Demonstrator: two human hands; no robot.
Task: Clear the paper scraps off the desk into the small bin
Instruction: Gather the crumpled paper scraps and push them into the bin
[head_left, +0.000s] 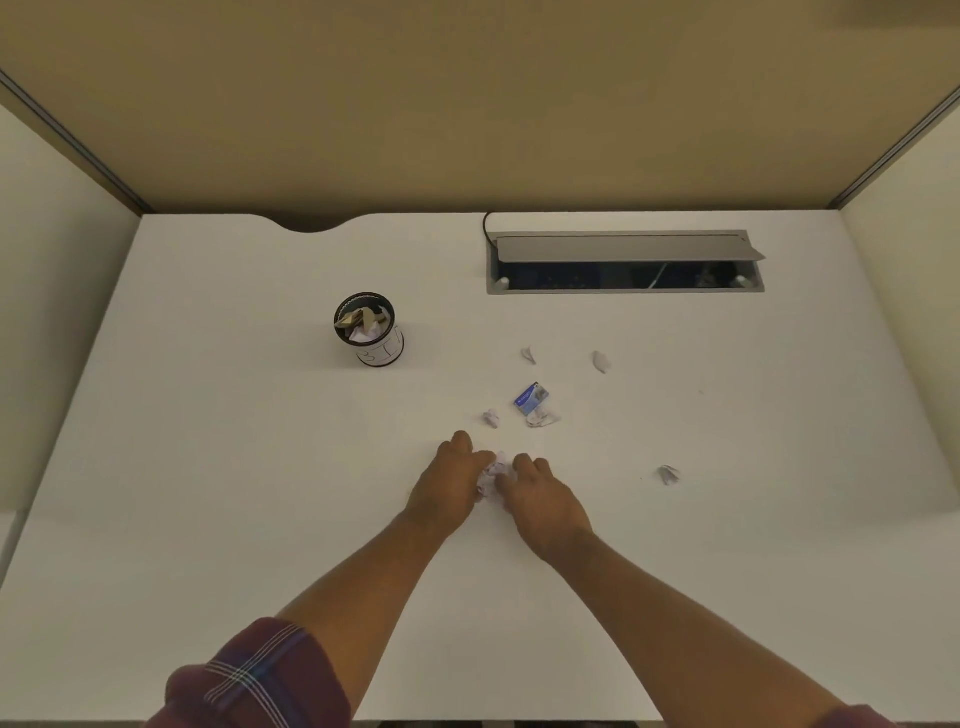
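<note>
A crumpled white paper scrap (492, 475) lies on the white desk (208, 467) between my two hands. My left hand (449, 486) and my right hand (540, 499) both close their fingers on it from either side. Several more scraps lie beyond: one small ball (491, 417), one crumpled piece (541, 417) beside a blue wrapper (531, 397), two white bits (528, 355) (600, 361) farther back, and a grey one (668, 474) to the right. The small round bin (370, 330) stands upright at the back left, holding paper.
An open cable box (623, 265) with a raised grey lid is set into the desk at the back right. Tan partition walls (467, 104) enclose the desk on three sides. A curved notch (309, 224) cuts the rear edge.
</note>
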